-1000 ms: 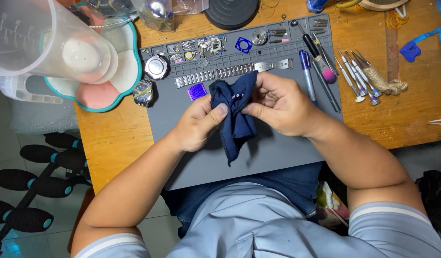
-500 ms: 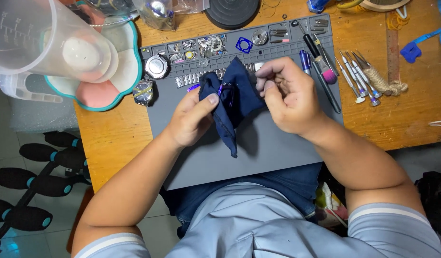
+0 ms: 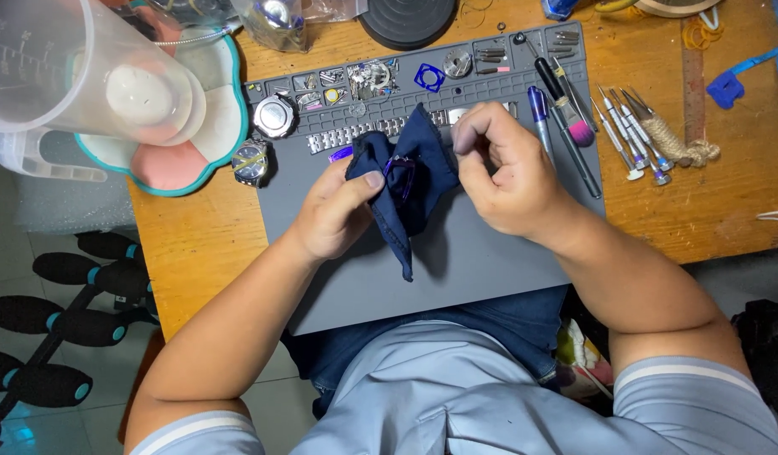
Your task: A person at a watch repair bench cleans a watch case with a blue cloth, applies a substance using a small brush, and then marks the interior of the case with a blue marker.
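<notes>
The left hand (image 3: pixel 338 211) and right hand (image 3: pixel 507 173) are both closed on a dark blue cloth (image 3: pixel 406 181), thumbs and fingers pinching its folds above the middle of the grey work mat (image 3: pixel 456 270). A small purple part (image 3: pixel 401 173) peeks from the cloth. Near the mat's far left corner lie a watch case (image 3: pixel 276 115) and a metal bracelet (image 3: pixel 355 135); screwdrivers (image 3: pixel 633 143) lie on the wooden table beyond its right edge.

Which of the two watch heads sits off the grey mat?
The lower watch head, gold-trimmed, lying on bare wood at the mat's left edge. The silver watch head above it rests on the mat's corner.
</notes>
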